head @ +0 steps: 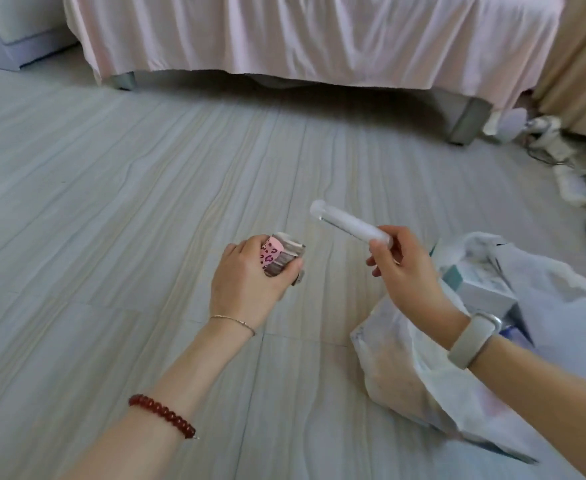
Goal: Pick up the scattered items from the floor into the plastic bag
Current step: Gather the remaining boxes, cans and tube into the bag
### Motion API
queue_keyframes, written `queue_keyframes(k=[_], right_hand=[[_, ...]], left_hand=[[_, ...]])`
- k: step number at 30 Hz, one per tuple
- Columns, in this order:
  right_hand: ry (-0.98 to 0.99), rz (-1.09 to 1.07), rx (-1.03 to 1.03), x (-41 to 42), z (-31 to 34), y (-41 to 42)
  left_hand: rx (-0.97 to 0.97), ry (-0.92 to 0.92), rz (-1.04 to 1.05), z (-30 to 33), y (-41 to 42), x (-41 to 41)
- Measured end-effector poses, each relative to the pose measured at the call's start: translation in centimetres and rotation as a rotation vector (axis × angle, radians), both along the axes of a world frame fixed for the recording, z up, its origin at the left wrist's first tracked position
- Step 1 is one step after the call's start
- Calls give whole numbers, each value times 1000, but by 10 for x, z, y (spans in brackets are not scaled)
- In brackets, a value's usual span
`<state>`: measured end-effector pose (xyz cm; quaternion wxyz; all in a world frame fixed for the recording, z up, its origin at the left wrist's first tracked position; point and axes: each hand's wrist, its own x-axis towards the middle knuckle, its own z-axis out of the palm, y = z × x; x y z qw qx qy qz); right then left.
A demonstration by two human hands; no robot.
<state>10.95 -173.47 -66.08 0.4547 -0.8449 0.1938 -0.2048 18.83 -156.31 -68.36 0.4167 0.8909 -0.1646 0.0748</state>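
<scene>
Both hands loaded, plastic bag at 4 o'clock on the floor.
Left hand (250,271), frame centre, grips a small pink-patterned packet (279,256) just above the floor (111,202). Right hand (402,265), at 3 o'clock of it, pinches one end of a clear tube (347,221); the free end points to 10 o'clock. White plastic bag (423,368) lies open under the right wrist, boxes (485,289) inside. Bed (319,36) at 12 o'clock.
</scene>
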Motion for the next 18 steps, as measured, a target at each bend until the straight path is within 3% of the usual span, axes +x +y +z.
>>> queue_keyframes(k=[4,9,12,18], right_hand=[[-149,-211,-125,-66,23,-68],[-64,-314,-237,-144,23,-131],[67,-308,-231,-177,10,-144],[563,-85,-447,-167,-38,-144]], left_hand=[[-63,-16,-151,26,-54,-44],[-46,-22,-356,36,-100,-83],[-1,-28,-433,35,-119,-97],[79,99,-505,19,-142,-115]])
